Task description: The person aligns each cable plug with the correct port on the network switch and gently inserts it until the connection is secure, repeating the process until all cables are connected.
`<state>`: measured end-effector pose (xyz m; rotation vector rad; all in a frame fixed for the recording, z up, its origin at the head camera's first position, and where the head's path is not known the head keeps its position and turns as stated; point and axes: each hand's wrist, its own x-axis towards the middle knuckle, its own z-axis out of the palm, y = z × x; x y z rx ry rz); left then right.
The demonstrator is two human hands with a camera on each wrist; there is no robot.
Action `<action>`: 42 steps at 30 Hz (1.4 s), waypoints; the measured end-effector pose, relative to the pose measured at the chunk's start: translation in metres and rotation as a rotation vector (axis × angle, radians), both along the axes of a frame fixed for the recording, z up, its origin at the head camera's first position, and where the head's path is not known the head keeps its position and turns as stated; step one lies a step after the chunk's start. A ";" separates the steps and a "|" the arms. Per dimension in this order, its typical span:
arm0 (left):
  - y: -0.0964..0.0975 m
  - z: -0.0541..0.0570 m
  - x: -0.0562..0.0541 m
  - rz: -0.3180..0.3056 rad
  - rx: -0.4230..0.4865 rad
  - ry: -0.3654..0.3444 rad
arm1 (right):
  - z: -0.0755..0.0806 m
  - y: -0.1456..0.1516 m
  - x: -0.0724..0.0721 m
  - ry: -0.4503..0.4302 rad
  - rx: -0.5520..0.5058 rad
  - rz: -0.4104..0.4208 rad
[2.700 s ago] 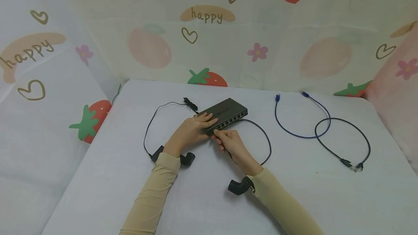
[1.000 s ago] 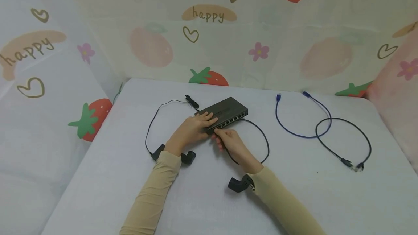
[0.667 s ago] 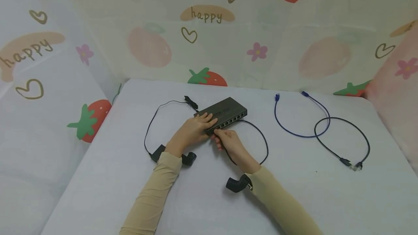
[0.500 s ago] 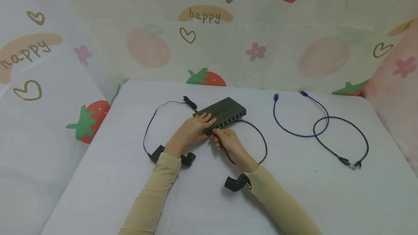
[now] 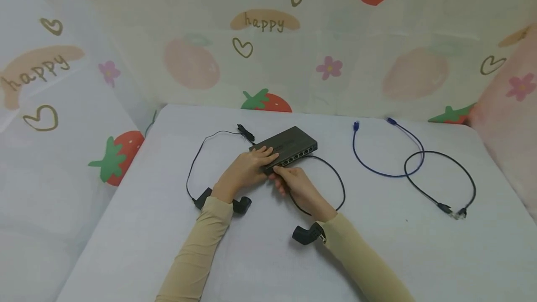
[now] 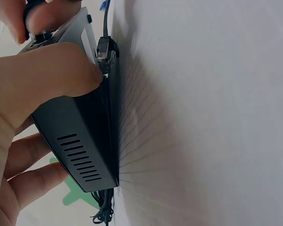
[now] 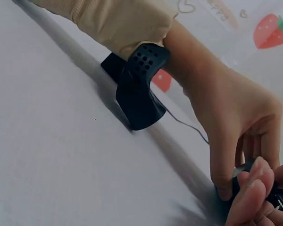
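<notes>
In the left hand (image 5: pixel 245 167), a boxy black switch (image 5: pixel 291 141) is gripped from above on the white surface (image 5: pixel 260 260). A black cable (image 5: pixel 343 188) is pinched in the right hand (image 5: pixel 299 184), right at the row of ports (image 5: pixel 297 157); plugged in or not can't really be made out tbh. Off right, a blue cable (image 5: pixel 386 175) and another black cable (image 5: pixel 475 190) are overlapped, and "happy" is printed on the strawberry backdrop (image 5: pixel 361 31).

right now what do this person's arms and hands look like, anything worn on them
Both the left hand and right hand are bare, with no gloves. The left sleeve and right sleeve are long and plain beige. At each wrist sits a bent black piece, the left piece dotted with round holes, the right piece beside a small shiny metal bit.
</notes>
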<state>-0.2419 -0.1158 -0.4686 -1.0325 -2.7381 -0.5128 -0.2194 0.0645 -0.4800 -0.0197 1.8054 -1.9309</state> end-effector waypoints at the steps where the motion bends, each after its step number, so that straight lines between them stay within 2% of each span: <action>1: -0.001 0.000 0.000 0.001 0.009 0.000 | 0.000 0.000 0.000 0.006 0.001 0.007; 13: -0.003 -0.001 -0.001 0.007 0.031 0.006 | 0.005 0.006 0.002 0.059 0.068 0.090; 15: -0.003 -0.001 -0.001 0.010 0.028 0.004 | 0.005 0.009 0.002 0.110 0.118 0.118; 21: -0.003 -0.002 -0.002 0.007 0.023 0.006 | 0.002 0.019 0.003 0.343 0.349 0.168; 25: -0.003 -0.003 -0.002 0.009 0.031 0.010 | 0.003 0.024 0.005 0.445 0.447 0.176; 30: -0.002 -0.004 -0.001 0.029 0.022 -0.001 | 0.008 0.032 0.007 0.523 0.524 0.136; 37: -0.001 -0.005 -0.004 0.028 0.039 0.008 | 0.019 0.050 0.001 0.708 0.627 0.044; 42: -0.003 -0.006 -0.005 0.023 0.033 -0.007 | 0.027 0.066 -0.008 0.752 0.664 -0.009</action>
